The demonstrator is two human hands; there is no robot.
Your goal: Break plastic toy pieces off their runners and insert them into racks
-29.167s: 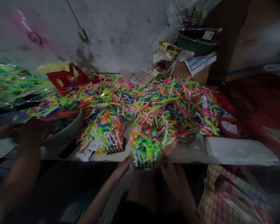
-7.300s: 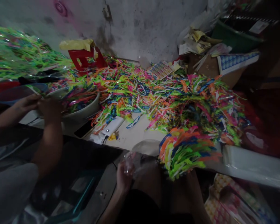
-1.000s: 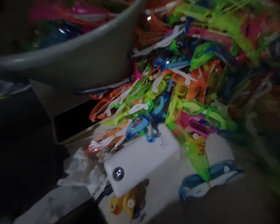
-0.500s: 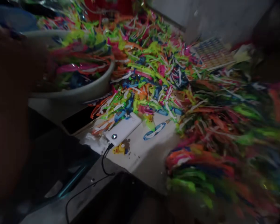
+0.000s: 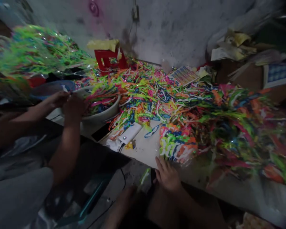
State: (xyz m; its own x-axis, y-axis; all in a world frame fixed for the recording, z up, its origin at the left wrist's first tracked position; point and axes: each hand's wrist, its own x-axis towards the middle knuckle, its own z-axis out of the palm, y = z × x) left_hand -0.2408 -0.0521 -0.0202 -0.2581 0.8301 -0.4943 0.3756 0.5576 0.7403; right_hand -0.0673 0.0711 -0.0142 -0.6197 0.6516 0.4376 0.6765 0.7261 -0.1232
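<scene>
The bundle of coloured plastic pieces (image 5: 177,143) lay on the desk (image 5: 143,152), right of the white power bank (image 5: 131,132). Nearer the wearer and right of the power bank, the right hand (image 5: 168,176) had fingers loosely extended just beside the bundle, nothing visibly gripped. Below the power bank, the left hand (image 5: 124,198) was too dark to tell how open it was, or whether it held the green piece (image 5: 145,176) near it. Beyond the power bank spread a loose heap (image 5: 154,92).
</scene>
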